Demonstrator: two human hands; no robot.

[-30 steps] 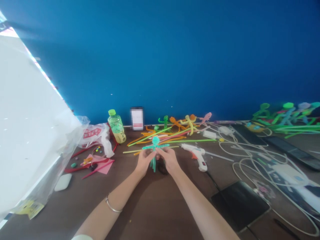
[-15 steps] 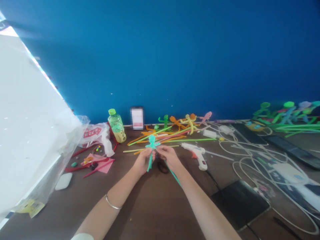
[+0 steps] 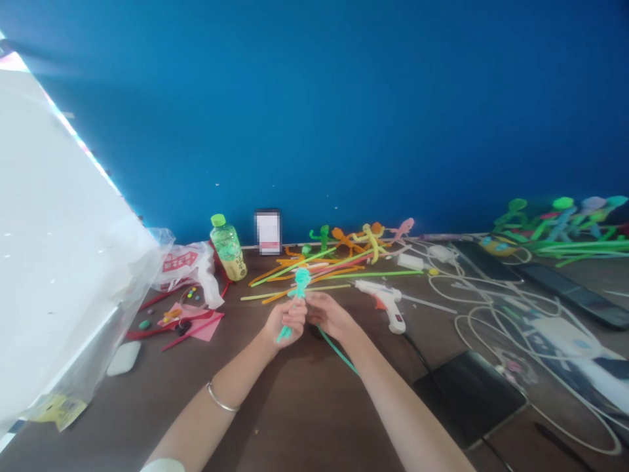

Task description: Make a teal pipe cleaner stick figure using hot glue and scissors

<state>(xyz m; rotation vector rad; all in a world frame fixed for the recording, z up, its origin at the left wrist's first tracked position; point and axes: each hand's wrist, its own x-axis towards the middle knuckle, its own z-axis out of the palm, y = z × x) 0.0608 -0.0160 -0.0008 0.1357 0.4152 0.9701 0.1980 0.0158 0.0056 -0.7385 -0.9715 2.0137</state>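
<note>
Fingers of the left hand curled closed around the body of a teal pipe-cleaner figure. Its head sticks up above the fist, and its lower end pokes out at the bottom left of the hand. Right hand just beside it, fingers drawn narrow, tips reaching toward the figure. Can't tell whether they're gripping anything. Teal stem comes out under the right hand and runs down past the wrist. Dark object on the table under the hands, mostly hidden, can't tell what it is. Bangle on left wrist.

Farther out, on brown table: pile of loose pipe cleaners right behind the figure, with small finished figures against blue wall. Glue gun to the right of the right hand, white cables beyond it, black pad nearer the camera. To the left: pink paper with small craft bits, plastic bag, green-capped bottle. Bigger bright figures at far right — blurry.
</note>
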